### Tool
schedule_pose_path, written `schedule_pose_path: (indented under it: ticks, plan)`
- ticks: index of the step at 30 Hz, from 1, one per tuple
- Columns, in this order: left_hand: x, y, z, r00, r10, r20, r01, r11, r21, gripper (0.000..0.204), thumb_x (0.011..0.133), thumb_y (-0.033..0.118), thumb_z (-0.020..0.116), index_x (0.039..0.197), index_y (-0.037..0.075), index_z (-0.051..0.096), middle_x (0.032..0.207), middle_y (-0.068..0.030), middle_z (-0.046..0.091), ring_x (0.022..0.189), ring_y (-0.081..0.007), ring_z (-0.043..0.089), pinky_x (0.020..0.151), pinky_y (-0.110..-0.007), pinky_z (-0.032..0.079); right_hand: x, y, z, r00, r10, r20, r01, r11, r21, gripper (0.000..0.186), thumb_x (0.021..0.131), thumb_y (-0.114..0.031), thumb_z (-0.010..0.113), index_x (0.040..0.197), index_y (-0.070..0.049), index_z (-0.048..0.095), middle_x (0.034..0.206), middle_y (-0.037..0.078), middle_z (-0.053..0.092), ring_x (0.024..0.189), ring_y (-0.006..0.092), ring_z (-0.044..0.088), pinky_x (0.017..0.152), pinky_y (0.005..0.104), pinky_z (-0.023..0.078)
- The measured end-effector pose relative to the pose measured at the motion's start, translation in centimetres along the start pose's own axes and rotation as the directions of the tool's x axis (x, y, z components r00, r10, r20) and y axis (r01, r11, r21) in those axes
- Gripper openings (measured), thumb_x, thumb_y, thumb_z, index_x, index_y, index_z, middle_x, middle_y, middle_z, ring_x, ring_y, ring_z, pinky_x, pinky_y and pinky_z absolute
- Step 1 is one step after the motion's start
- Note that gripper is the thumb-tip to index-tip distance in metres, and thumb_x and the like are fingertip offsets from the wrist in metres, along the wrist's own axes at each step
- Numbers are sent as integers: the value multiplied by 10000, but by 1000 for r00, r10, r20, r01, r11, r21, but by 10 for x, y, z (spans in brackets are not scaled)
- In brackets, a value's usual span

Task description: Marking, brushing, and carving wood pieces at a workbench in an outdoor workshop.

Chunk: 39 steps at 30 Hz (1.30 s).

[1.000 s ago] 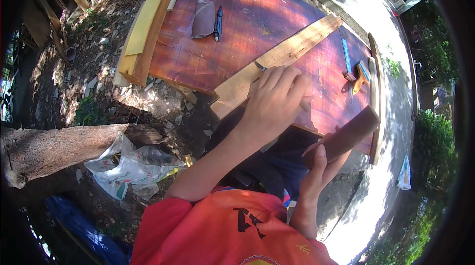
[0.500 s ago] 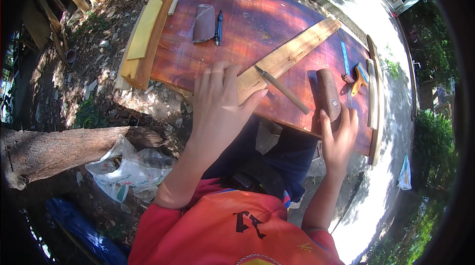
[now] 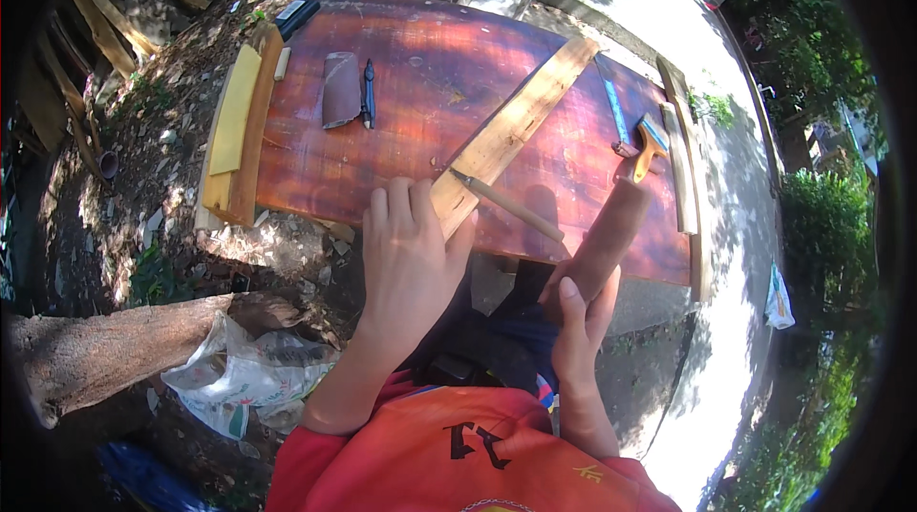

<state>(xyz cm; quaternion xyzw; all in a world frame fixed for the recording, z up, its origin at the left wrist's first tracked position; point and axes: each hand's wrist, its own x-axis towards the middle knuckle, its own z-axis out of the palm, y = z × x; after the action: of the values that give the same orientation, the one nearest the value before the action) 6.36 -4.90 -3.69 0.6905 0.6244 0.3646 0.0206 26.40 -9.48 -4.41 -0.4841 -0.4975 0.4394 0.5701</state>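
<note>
A pale wooden plank (image 3: 516,120) lies slantwise on the reddish-brown table (image 3: 315,163). My left hand (image 3: 411,245) covers its near end, fingers along the left side and thumb on the right. Across the plank rests a chisel (image 3: 516,209), its metal tip on the wood and its round wooden handle pointing toward my right hand. My right hand (image 3: 580,316) is wrapped round the lower end of a thick brown wooden mallet (image 3: 611,230), raised and tilted at the table's near edge. The mallet looks slightly blurred.
Sandpaper (image 3: 342,92) and a dark pen-like tool (image 3: 369,96) lie at the table's far left. A blue ruler-like strip (image 3: 613,101) and a yellow-handled brush (image 3: 650,146) are at the right. Wood strips (image 3: 244,120) line the left edge. A log (image 3: 124,345) and white sack (image 3: 244,369) are on the ground.
My right hand has picked the mallet up off the table and brought it left, toward the chisel handle. The whole view has shifted a little. My left hand stays at the plank's end.
</note>
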Motion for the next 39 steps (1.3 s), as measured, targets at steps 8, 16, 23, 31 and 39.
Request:
schedule_pose_path:
  ticks: [8, 16, 23, 31, 39]
  plan:
    - [-1, 22, -13, 985, -72, 154, 64, 996, 54, 877, 871, 357, 827, 1542, -12, 400, 1444, -237, 449, 1290, -432, 527, 1050, -529, 464, -27, 17, -15, 998, 43, -49, -40, 998, 55, 447, 1045, -134, 612, 1422, -52, 386, 1081, 24, 544, 861, 68, 514, 721, 232, 457]
    - [54, 27, 13, 784, 545, 296, -437, 824, -360, 449, 846, 231, 833, 1185, 32, 618, 1184, -175, 624, 1180, -384, 579, 1013, -488, 470, -46, 27, -12, 996, -5, -89, 3, 1000, -28, 421, 1042, -182, 609, 1375, -65, 380, 1034, 47, 561, 792, 82, 545, 650, 235, 459]
    - [59, 22, 19, 785, 474, 399, -269, 841, -470, 261, 872, 171, 768, 820, 11, 568, 799, -170, 628, 815, -414, 618, 797, -502, 498, -63, 25, 1, 993, 118, 6, -118, 993, 9, 533, 1030, -127, 626, 1463, -40, 327, 1102, 69, 569, 894, 109, 579, 731, 268, 508]
    - [60, 23, 23, 764, 501, 407, -292, 831, -474, 116, 887, 117, 684, 842, 23, 631, 833, -176, 704, 852, -410, 680, 807, -485, 520, -56, 8, 10, 981, -147, -131, 166, 974, 156, 504, 1047, -95, 595, 1423, -74, 259, 1120, 95, 544, 835, 125, 571, 690, 265, 495]
    - [55, 18, 28, 787, 520, 331, -369, 828, -423, 120, 861, 92, 686, 850, 22, 590, 823, -164, 652, 817, -413, 635, 755, -492, 504, -75, 32, 23, 996, 79, 32, -81, 994, 79, 593, 1044, -173, 645, 1499, 7, 310, 1063, 72, 611, 882, 124, 613, 777, 296, 519]
